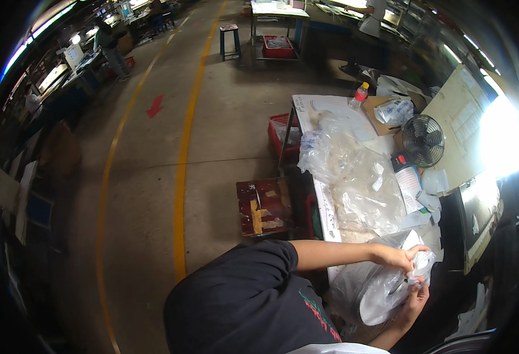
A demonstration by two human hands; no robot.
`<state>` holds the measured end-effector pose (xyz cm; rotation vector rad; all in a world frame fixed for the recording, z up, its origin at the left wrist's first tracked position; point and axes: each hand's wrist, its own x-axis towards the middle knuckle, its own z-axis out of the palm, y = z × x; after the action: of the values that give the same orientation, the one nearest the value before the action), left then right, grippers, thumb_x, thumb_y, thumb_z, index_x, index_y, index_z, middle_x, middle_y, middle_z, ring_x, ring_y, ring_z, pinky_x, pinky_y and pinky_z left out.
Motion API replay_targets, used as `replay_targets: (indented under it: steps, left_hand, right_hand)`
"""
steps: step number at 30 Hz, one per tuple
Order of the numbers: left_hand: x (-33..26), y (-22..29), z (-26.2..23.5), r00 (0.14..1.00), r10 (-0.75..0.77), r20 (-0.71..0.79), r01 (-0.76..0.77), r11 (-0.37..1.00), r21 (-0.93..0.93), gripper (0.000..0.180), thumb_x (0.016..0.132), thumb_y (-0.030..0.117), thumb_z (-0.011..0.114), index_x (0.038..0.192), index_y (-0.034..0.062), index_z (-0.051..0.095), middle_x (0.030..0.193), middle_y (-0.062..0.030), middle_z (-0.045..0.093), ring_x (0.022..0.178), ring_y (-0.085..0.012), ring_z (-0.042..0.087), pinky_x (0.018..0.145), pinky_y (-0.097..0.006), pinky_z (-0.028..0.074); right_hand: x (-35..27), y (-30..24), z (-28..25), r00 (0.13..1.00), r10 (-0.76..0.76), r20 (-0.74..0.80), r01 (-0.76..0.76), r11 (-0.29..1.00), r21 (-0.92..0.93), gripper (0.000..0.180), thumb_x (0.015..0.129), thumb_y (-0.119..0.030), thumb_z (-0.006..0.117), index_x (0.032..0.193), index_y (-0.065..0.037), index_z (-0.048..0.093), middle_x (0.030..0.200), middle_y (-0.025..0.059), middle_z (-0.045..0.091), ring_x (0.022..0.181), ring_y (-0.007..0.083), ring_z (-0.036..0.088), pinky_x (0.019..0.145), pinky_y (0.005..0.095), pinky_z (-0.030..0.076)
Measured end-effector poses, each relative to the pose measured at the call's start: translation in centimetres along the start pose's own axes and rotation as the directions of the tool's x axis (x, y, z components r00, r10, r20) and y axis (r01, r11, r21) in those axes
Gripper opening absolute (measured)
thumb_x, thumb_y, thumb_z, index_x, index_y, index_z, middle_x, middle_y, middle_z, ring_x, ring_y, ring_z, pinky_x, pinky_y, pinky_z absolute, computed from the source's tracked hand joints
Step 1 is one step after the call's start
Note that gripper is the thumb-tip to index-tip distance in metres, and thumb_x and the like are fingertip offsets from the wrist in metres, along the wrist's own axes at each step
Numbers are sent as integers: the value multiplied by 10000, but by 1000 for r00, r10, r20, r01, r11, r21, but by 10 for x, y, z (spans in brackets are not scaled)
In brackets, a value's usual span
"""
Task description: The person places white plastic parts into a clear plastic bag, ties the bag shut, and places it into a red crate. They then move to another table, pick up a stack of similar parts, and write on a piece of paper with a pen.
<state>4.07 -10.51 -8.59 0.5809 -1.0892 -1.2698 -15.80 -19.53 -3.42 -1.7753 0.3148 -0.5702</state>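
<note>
Along the left half of the frame runs a yellow floor line [182, 171], with a blue stool [229, 42] at the top. Right of the line, near the centre, is a dark red box [263, 207]; a red basket [282, 131] sits by the table [302, 107]. Farther right, a bottle [359, 95] stands at the table's back edge, above loose film [362, 203] spread over the top.

At lower right is the bag [372, 300] — clear, bulky, with something pale inside that I cannot identify. The left hand [400, 257] pinches its bunched end from above; the right hand [416, 298] grips the same bunch from below. Thin film could tear if the two pull hard against each other, and a slack pinch could let the bunch spring loose. The bag lies near the table's end, so a careless tug might drag it off — or snag the film beside it. Rightmost stands a fan [423, 140]; its draught, if running, could flutter loose plastic.
</note>
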Motion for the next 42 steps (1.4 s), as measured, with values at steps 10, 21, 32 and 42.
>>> replay_targets:
  steps: [10, 21, 32, 42]
  left_hand:
    - [3, -10, 5, 962, 272, -7, -251, 895, 369, 876, 878, 88, 711, 1601, 112, 216, 1133, -110, 578, 1051, -199, 579, 961, -340, 461]
    - [-8, 3, 52, 779, 407, -477, 174, 591, 788, 475, 796, 103, 759, 1221, 89, 546, 888, -199, 714, 903, -431, 707, 762, -498, 541]
    - [-1, 35, 44, 922, 245, -299, 5, 766, 643, 727, 825, 60, 727, 1439, 93, 341, 912, -183, 690, 909, -399, 718, 802, -446, 536]
    - [14, 61, 31, 898, 349, -269, -143, 808, 571, 627, 841, -43, 742, 1374, 57, 428, 922, -52, 648, 871, -121, 641, 832, -327, 526]
  right_hand:
    - [0, -33, 32, 983, -167, -80, 80, 773, -629, 152, 955, -6, 624, 1091, 34, 679, 945, 181, 688, 868, 316, 701, 744, 394, 528]
    - [-15, -37, 44, 969, -174, -173, -39, 586, -810, 214, 883, -14, 647, 1086, -7, 580, 930, 217, 631, 878, 464, 629, 766, 499, 493]
    - [-12, -34, 30, 921, -353, -164, 59, 544, -837, 209, 871, -28, 652, 1056, 4, 560, 946, 196, 585, 866, 454, 600, 745, 502, 482]
    - [0, -58, 38, 873, -465, -149, 125, 508, -852, 122, 871, -43, 674, 992, -49, 666, 1182, 153, 620, 912, 366, 701, 658, 445, 564]
